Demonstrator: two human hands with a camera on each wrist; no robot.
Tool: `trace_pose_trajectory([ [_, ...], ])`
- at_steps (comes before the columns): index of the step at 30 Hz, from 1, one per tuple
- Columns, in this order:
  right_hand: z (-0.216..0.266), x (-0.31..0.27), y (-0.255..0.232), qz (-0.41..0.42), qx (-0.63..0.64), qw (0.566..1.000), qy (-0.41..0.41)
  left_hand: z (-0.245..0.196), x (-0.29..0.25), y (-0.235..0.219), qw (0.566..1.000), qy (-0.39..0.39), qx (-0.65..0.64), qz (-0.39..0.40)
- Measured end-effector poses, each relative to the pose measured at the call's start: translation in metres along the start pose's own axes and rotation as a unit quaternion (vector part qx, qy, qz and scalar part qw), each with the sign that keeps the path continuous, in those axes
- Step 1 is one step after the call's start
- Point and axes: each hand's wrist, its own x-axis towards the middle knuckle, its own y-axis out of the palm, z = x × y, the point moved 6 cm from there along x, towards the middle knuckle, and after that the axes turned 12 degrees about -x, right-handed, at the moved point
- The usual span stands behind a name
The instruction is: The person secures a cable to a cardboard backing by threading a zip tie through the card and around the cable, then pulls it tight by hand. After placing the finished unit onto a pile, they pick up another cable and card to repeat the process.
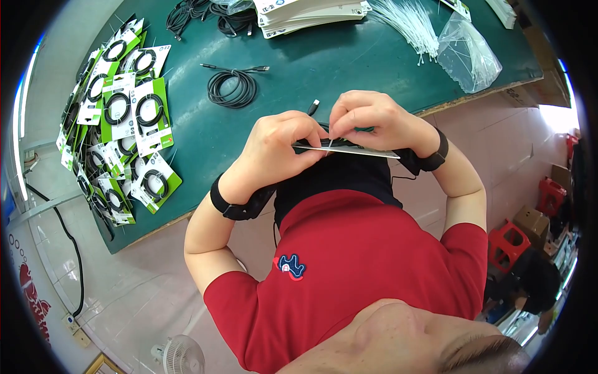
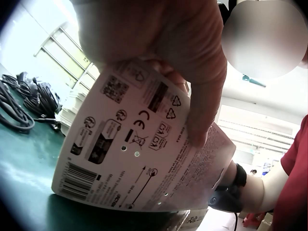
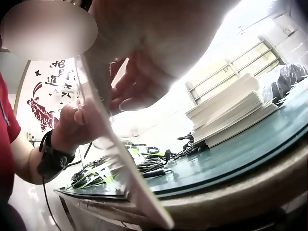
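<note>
My left hand (image 1: 274, 146) grips a printed cardboard packaging card (image 2: 144, 139) by its edge, the thumb lying on its barcoded back. Seen from above, the card stands nearly edge-on in front of the body, above the lap at the table's edge. A dark coiled cable runs along the card's far side, largely hidden, its plug (image 1: 313, 107) sticking out toward the table. My right hand (image 1: 380, 121) pinches a thin white cable tie (image 1: 331, 143) at the card's top edge, close beside the left fingertips.
Finished-looking carded cables (image 1: 118, 112) lie heaped at the table's left. One loose coiled cable (image 1: 232, 88) rests on the green tabletop (image 1: 187, 93). Behind are a stack of cards (image 1: 305, 19), more black cables (image 1: 187, 15), white cable ties (image 1: 408, 25) and a clear plastic bag (image 1: 467, 53).
</note>
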Motion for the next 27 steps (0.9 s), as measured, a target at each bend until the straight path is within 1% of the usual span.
trace_pose_trajectory([
  [3, 0.006, 0.001, -0.001, -0.025, -0.064, 0.995, -0.066, -0.001, 0.002, -0.001, 1.000, 0.003, 0.005, 0.003],
  [8, 0.010, 0.002, -0.004, -0.020, -0.083, 0.992, -0.097, -0.001, 0.002, -0.001, 1.000, 0.005, 0.008, 0.006],
  [15, 0.025, 0.008, 0.000, 0.026, -0.143, 0.977, -0.156, -0.003, 0.002, -0.002, 1.000, 0.005, 0.012, 0.000],
  [16, 0.024, 0.009, -0.004, 0.026, -0.144, 0.977, -0.157, -0.003, 0.002, -0.002, 1.000, 0.007, 0.014, -0.004],
  [17, 0.017, 0.012, -0.013, 0.007, -0.133, 0.984, -0.116, -0.003, 0.003, -0.003, 1.000, 0.008, 0.015, -0.005],
  [19, 0.006, 0.017, -0.034, -0.031, -0.113, 0.993, -0.034, 0.000, 0.008, -0.009, 0.999, -0.015, 0.012, -0.030],
  [20, 0.012, 0.021, -0.041, -0.030, -0.116, 0.992, -0.039, 0.001, 0.010, -0.013, 0.999, -0.025, 0.010, -0.044],
  [21, 0.023, 0.025, -0.048, -0.035, -0.158, 0.985, -0.053, 0.000, 0.011, -0.014, 0.999, -0.022, 0.012, -0.047],
  [23, 0.044, 0.027, -0.054, -0.045, -0.239, 0.967, -0.079, 0.008, 0.011, -0.015, 0.993, -0.088, -0.029, -0.069],
  [24, 0.048, 0.025, -0.048, -0.045, -0.240, 0.967, -0.080, 0.013, 0.011, -0.015, 0.988, -0.123, -0.051, -0.078],
  [27, 0.058, 0.015, -0.012, -0.045, -0.397, 0.905, -0.142, 0.012, 0.012, -0.015, 0.987, -0.118, -0.047, -0.098],
])
